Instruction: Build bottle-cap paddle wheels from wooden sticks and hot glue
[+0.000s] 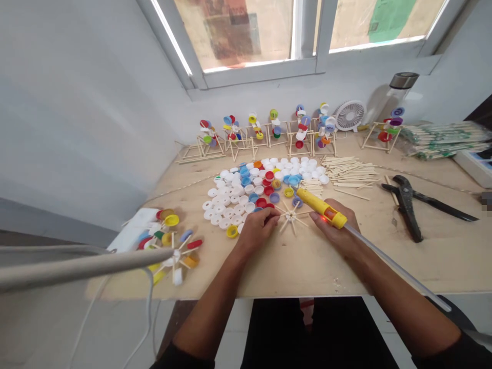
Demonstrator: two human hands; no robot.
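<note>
Glue gun (325, 211), clenched by right-hand fingers (322, 220), is held just beside a stick star (292, 219), pinched by left-hand fingers (271, 218); a burn could be caused by the hot tip touching skin.

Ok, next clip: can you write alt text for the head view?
A person's right hand holds a yellow hot glue gun beside a wooden-stick star that the left hand touches, on a plywood table. Bottle caps and stick-and-cap models lie behind.
</note>
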